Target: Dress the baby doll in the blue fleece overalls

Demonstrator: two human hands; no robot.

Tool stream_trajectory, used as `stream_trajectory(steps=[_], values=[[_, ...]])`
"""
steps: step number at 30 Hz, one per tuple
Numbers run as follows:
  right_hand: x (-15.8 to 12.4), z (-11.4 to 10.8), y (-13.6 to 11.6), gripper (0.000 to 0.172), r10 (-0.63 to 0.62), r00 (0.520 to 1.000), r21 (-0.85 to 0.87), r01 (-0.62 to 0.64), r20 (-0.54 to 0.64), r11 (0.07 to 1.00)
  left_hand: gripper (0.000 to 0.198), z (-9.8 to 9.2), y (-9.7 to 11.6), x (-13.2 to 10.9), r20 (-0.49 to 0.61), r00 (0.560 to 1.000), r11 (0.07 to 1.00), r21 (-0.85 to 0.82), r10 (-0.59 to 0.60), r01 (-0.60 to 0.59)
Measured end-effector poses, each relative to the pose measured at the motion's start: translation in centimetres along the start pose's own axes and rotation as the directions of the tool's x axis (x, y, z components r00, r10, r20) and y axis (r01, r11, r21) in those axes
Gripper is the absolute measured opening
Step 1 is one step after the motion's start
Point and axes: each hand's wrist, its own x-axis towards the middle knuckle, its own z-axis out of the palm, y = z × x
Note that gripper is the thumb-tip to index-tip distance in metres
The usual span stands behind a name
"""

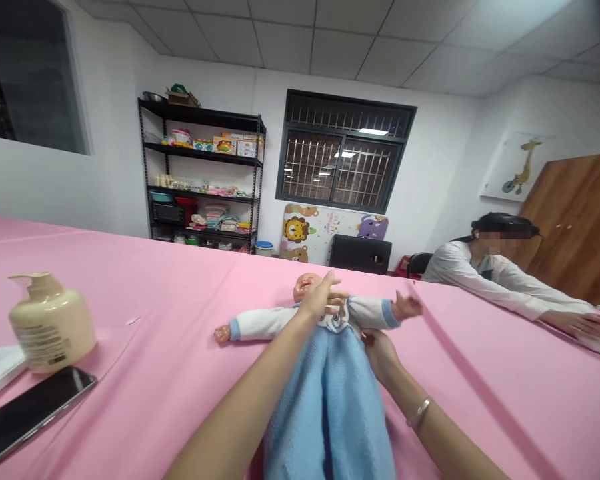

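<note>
A baby doll lies on its back, its head (305,285) away from me and both arms stretched out sideways. It wears a white top (265,323) with light blue cuffs and fluffy light blue trousers (330,400). Across the doll's upper chest reaches my left hand (322,297), its fingers stretched out and somewhat apart. My right hand (381,355) is at the doll's side near the waist, below its raised arm. Its fingers are curled against the clothing there, and their tips are partly hidden.
A pink cloth (180,300) covers the table. At the left are a cream pump bottle (53,327), a black smartphone (35,413) and a white object (0,370). Another person (480,260) leans on the table at the right. A black shelf (205,160) stands behind.
</note>
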Motion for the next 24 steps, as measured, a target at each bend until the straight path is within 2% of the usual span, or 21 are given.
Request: stream_trajectory(steps=[3, 6, 8, 10, 12, 14, 16, 19, 22, 24], values=[[-1.0, 0.0, 0.2, 0.017, 0.132, 0.991, 0.090, -0.128, -0.038, 0.988, 0.025, -0.1, -0.9, 0.4, -0.077, 0.987, 0.968, 0.219, 0.140, -0.120], [-1.2, 0.2, -0.9, 0.016, 0.078, 0.996, 0.223, -0.069, -0.033, 0.973, 0.017, -0.3, -1.9, 0.9, -0.059, 0.956, 0.880, 0.409, 0.289, -0.241], [-1.0, 0.0, -1.7, 0.030, 0.049, 0.993, 0.270, -0.018, -0.109, 0.963, 0.016, -0.2, -2.2, 1.3, -0.040, 0.917, 0.788, 0.527, 0.397, -0.319], [-0.9, -0.2, -2.2, 0.044, 0.061, 0.978, 0.237, -0.012, -0.199, 0.971, 0.017, 0.2, -2.0, 1.9, -0.001, 0.891, 0.665, 0.666, 0.454, -0.338], [-0.9, -0.3, -2.2, 0.052, 0.068, 0.972, 0.218, -0.018, -0.224, 0.976, 0.020, 0.9, -1.6, 2.7, 0.061, 0.911, 0.538, 0.790, 0.408, -0.294], [-1.0, -0.2, -2.2, 0.057, 0.056, 0.980, 0.260, -0.005, -0.189, 0.966, 0.028, 1.5, -1.3, 3.5, 0.124, 0.949, 0.437, 0.865, 0.290, -0.246], [-1.1, 0.0, -2.4, 0.060, 0.062, 0.984, 0.321, -0.006, -0.167, 0.947, 0.038, 2.1, -1.1, 4.4, 0.158, 0.980, 0.384, 0.903, 0.119, -0.192], [-1.4, 0.2, -2.8, 0.063, 0.115, 0.984, 0.375, -0.056, -0.137, 0.925, 0.045, 2.6, -0.9, 5.7, 0.153, 0.986, 0.349, 0.929, -0.063, -0.122], [-1.5, 0.3, -3.0, 0.059, 0.145, 0.985, 0.390, -0.099, -0.091, 0.916, 0.048, 2.7, -0.6, 6.8, 0.133, 0.990, 0.319, 0.941, -0.050, -0.110], [-1.6, 0.3, -3.1, 0.058, 0.162, 0.985, 0.402, -0.124, -0.063, 0.907, 0.041, 2.6, -0.4, 7.5, 0.115, 0.993, 0.272, 0.956, -0.010, -0.108]])
